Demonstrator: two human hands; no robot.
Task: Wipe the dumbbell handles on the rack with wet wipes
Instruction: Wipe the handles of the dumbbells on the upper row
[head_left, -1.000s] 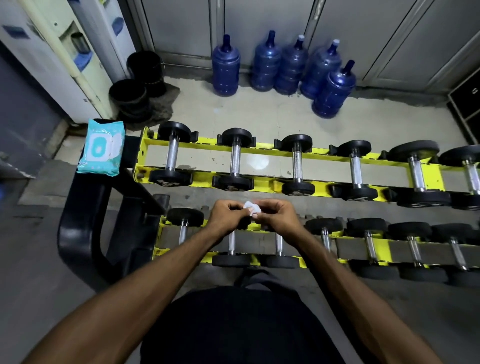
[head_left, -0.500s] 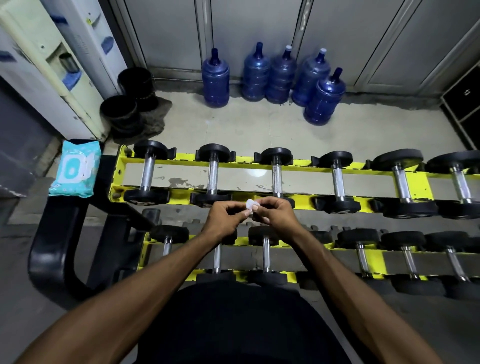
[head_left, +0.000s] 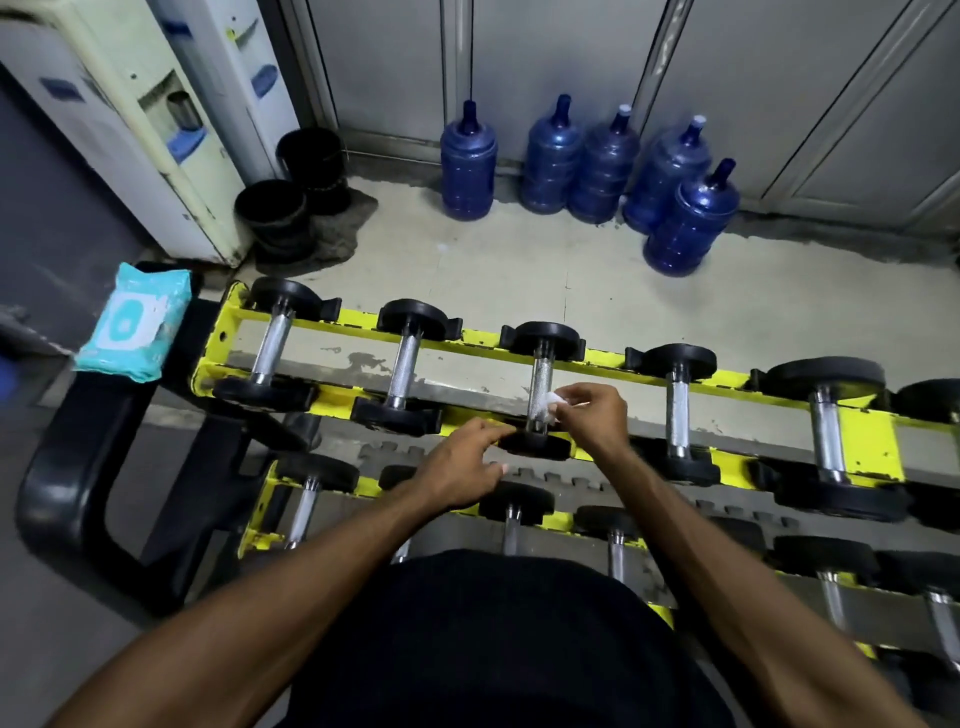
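A yellow two-tier rack (head_left: 613, 358) holds several black dumbbells with chrome handles. My right hand (head_left: 597, 415) pinches a small white wet wipe (head_left: 549, 402) against the chrome handle of the third dumbbell (head_left: 540, 379) on the upper tier. My left hand (head_left: 462, 470) hovers just left of that dumbbell's near black head, fingers loosely extended, holding nothing. A teal pack of wet wipes (head_left: 132, 325) lies on a black bench pad at the left end of the rack.
Several blue water jugs (head_left: 602, 166) stand against the far wall. Black buckets (head_left: 291, 208) and a water dispenser (head_left: 156, 119) are at the back left. A black bench frame (head_left: 67, 467) curves along the left of the rack.
Both hands held the wipe together in front of me; now the right hand has carried it onto the third upper dumbbell's handle and the left hand has let go.
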